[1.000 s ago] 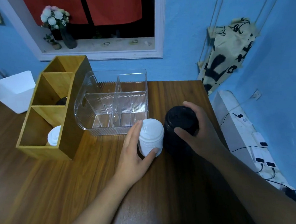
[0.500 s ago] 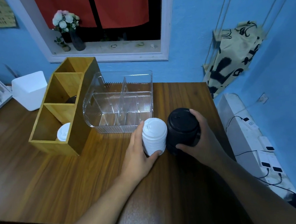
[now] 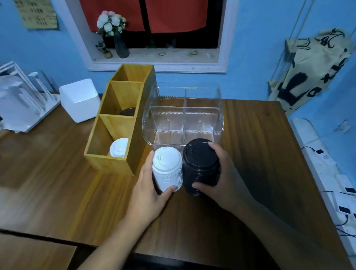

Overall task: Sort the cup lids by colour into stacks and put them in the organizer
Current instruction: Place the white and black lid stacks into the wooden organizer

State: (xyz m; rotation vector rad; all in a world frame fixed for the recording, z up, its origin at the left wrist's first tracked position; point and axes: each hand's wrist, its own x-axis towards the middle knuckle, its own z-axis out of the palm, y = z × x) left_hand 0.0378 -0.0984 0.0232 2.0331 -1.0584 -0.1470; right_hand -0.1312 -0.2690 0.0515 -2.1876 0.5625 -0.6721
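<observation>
A stack of white cup lids (image 3: 168, 169) and a stack of black cup lids (image 3: 200, 165) stand side by side on the wooden table, just in front of the clear plastic organizer (image 3: 219, 115). My left hand (image 3: 147, 191) grips the white stack from its left side, thumb at its base. My right hand (image 3: 226, 177) grips the black stack from the right. The organizer has clear dividers and nothing in it. A wooden three-compartment box (image 3: 101, 138) to the left holds one white lid (image 3: 119, 147) in its near compartment and a black lid (image 3: 128, 112) in the middle one.
A white box (image 3: 79, 99) and a white rack (image 3: 12, 98) sit at the back left of the table (image 3: 50, 186). The table's right edge runs beside power strips (image 3: 344, 205) on the floor. A vase of flowers (image 3: 113, 31) stands on the window sill.
Both hands keep their hold on the two stacks. The stacks have come closer together and nearer the organizer's front wall, while the head camera has tilted up and to the left.
</observation>
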